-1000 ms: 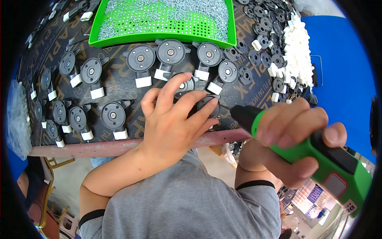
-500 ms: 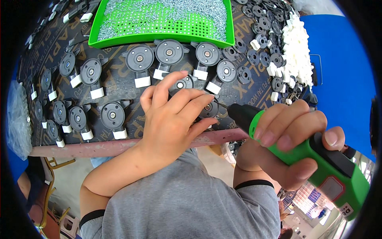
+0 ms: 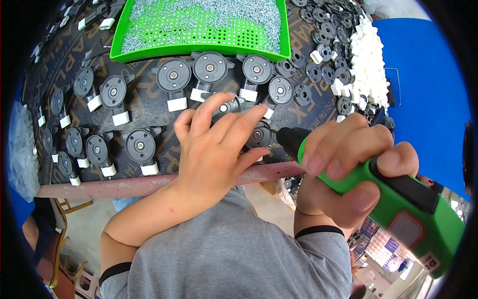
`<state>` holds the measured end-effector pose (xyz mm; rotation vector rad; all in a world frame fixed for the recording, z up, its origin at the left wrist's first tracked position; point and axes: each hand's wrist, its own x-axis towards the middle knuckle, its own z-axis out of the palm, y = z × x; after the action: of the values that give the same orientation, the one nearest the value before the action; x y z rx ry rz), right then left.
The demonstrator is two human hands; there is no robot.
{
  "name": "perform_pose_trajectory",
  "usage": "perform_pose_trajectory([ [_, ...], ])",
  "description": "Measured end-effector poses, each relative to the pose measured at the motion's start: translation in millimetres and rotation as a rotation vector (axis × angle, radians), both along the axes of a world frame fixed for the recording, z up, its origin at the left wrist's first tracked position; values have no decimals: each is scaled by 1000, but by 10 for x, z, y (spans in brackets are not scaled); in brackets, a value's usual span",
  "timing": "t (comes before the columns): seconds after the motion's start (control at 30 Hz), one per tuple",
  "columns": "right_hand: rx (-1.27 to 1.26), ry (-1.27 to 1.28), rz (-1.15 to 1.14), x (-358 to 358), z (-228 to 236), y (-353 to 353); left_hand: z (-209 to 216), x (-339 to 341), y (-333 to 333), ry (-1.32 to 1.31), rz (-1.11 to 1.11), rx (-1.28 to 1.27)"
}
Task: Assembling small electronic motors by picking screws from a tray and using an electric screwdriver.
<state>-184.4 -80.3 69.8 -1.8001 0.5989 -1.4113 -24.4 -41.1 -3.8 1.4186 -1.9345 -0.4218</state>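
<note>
gripping a green, black-tipped electric screwdriver [image 3: 393, 194], right hand [image 3: 348, 164] wrapped tight; left hand [image 3: 214, 149] spread over round black part [image 3: 259, 135]

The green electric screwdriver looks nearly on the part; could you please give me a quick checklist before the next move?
1. Right hand wraps the green electric screwdriver firmly: ok.
2. Left hand rests on the black round part being worked: ok.
3. Driver tip seated on the part's centre: cannot tell, fingers hide it.
4. Left fingertips away from the tip: not ok, they lie close beside it.
5. Green tray holds screws: ok.
</note>
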Motion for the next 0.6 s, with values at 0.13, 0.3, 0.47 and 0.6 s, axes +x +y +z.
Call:
perform_pose_trajectory([
  [0.13,26,34,-8,23,65,-67,4,11,14,-7,9,11],
  [0.3,19,-35,602,-125,298,-460,-16,-7,23,-22,-9,-25],
  [0.47,-153,-178,-296,308,150,-912,-72,10,47,-70,26,-117],
  [0.6,-194,-192,-169,276,-160,-1334,-65,10,42,-22,0,-87],
])
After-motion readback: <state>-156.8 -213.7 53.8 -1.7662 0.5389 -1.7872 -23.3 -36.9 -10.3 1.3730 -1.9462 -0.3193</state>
